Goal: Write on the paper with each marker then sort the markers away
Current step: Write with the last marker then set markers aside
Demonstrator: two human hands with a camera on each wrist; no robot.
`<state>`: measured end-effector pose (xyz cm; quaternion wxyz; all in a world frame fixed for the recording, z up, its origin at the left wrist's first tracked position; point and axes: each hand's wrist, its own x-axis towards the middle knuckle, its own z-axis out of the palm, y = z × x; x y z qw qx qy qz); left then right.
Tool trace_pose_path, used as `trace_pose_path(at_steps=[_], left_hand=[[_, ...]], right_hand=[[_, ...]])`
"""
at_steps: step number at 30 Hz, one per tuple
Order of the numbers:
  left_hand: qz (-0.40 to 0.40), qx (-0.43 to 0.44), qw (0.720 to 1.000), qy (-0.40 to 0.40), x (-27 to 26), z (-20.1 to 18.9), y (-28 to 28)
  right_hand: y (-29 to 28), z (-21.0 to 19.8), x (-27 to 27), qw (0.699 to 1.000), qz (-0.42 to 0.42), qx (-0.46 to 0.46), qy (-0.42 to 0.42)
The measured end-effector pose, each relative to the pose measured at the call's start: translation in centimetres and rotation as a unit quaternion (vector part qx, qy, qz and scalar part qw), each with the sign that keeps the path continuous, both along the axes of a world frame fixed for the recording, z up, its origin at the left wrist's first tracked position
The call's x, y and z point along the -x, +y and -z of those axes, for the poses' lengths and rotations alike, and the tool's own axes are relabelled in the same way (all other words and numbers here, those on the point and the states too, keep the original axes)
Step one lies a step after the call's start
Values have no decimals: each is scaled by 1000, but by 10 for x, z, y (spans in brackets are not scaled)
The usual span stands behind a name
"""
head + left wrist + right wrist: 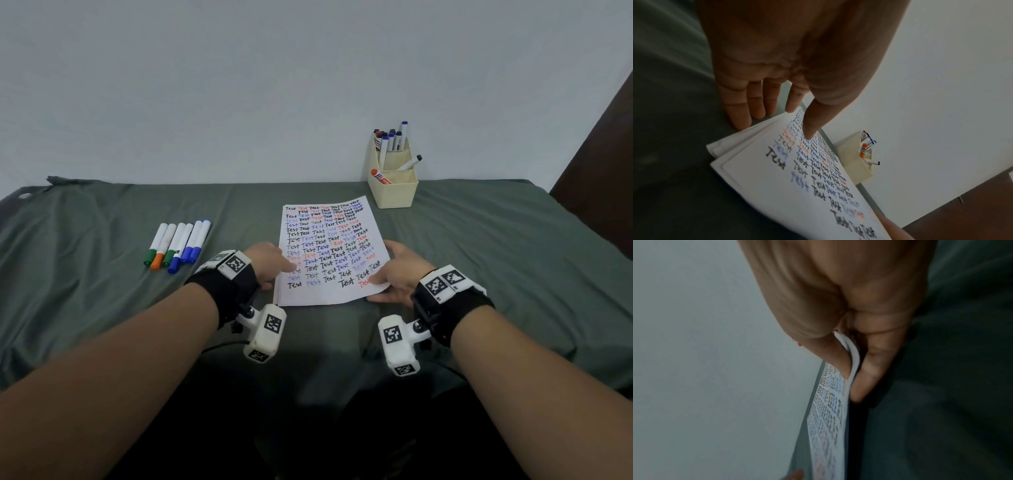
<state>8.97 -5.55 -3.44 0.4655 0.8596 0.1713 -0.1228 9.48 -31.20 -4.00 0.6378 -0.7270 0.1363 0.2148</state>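
- Hands at near end of paper point(330, 253), which lies centre of green-draped table point(496, 246).
- R hand point(399, 274) pinches near-right corner, thumb on top, fingers point(865, 374) under.
- L hand point(270, 262): fingers straight, spread, thumb on left edge.
- Six markers point(178, 245) in row, left of sheet.
- Holder point(394, 192) w/ more markers, far right.

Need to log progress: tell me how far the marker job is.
Done: markers stand in the holder. In hand: the right hand pinches the paper and the left hand steadies it. Left: six markers on the cloth to sort away.
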Motion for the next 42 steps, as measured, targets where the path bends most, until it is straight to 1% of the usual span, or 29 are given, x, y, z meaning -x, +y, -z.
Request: trace_pose_path(at_steps=[2, 5, 8, 10, 12, 13, 14, 16, 19, 22, 25, 27, 29, 31, 32, 33, 35, 36, 38, 42], left_hand=[[4, 6, 1000, 18, 1, -4, 0], [-4, 28, 999, 43, 3, -8, 2], [-34, 60, 997, 31, 4, -8, 7], [-52, 116, 991, 31, 5, -7, 9], [-74, 209, 974, 33, 7, -7, 10], [-79, 238, 968, 27, 8, -8, 11], [-74, 247, 966, 20, 7, -8, 11], [-65, 228, 972, -3, 7, -6, 9], [-69, 232, 970, -13, 8, -5, 5], [-33, 205, 978, 5, 10, -3, 0], [-50, 219, 974, 16, 12, -1, -5], [-52, 196, 979, 20, 12, 1, -6], [-41, 166, 985, 19, 9, 2, -3], [-36, 141, 989, 10, 8, 3, 0], [-27, 113, 993, -4, 7, 4, 2], [-12, 68, 997, -27, 6, 3, 5], [6, -22, 997, -80, 5, 2, 10], [6, -32, 994, -106, 4, 1, 12], [-2, 1, 988, -157, 3, -1, 16], [-35, 71, 962, -262, 4, -12, 18]], right_hand=[[1, 4, 2, 999, 12, -38, 6], [-1, 6, 3, 991, 40, -125, 35], [-5, 3, 5, 988, 45, -143, 36], [-7, 2, 7, 986, 42, -159, 19], [-8, 2, 10, 986, 37, -162, -5], [-8, 3, 11, 986, 36, -162, -19], [-8, 4, 11, 986, 34, -160, -32], [-8, 4, 12, 988, 31, -140, -58], [-6, 4, 12, 992, 35, -96, -73], [-2, 5, 12, 997, 27, -49, -52], [-1, 7, 7, 998, 37, -34, -25], [1, 5, 1, 998, 58, -13, -16], [3, 0, -5, 997, 74, 24, -28], [3, -3, -11, 994, 63, 75, -50], [4, -3, -14, 992, 47, 100, -56], [4, -4, -16, 991, 28, 119, -62], [6, -8, -19, 985, -2, 148, -85], [8, -11, -20, 982, -7, 157, -106], [11, -20, -24, 974, 1, 159, -161], [20, -36, -33, 960, 44, 112, -255]])
